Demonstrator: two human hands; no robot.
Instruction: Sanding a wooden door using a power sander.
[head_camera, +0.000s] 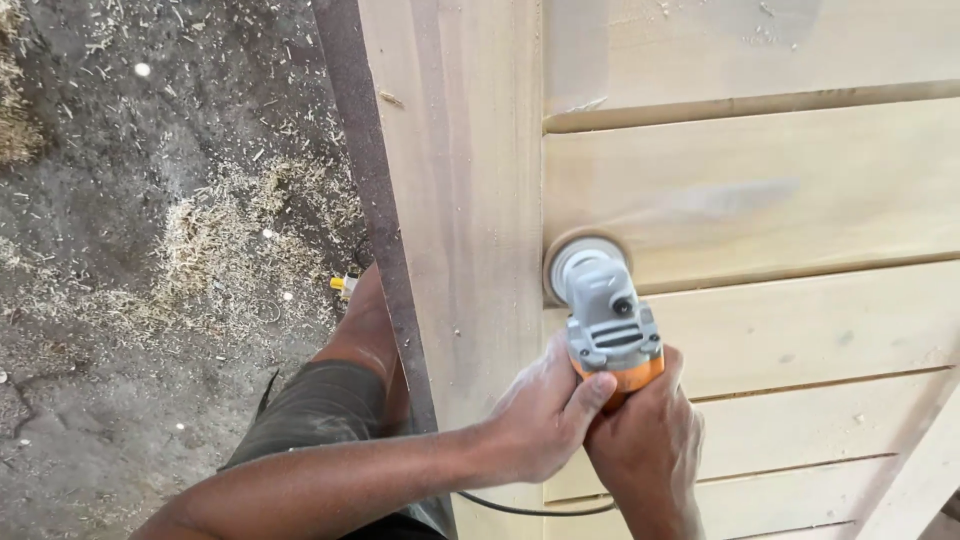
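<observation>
Grinder (608, 318) grey-orange, body clasped tight by left hand (545, 410) and right hand (645, 435), disc ahead on pale wooden door (760, 200)

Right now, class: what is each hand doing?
Left hand: closed around the orange-and-grey angle grinder.
Right hand: closed on the grinder's orange rear body.

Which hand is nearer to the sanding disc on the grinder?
The left hand, though only slightly. It grips the angle grinder from the left, thumb just behind the grey head, below the sanding disc. The right hand holds the orange body farther back.
</observation>
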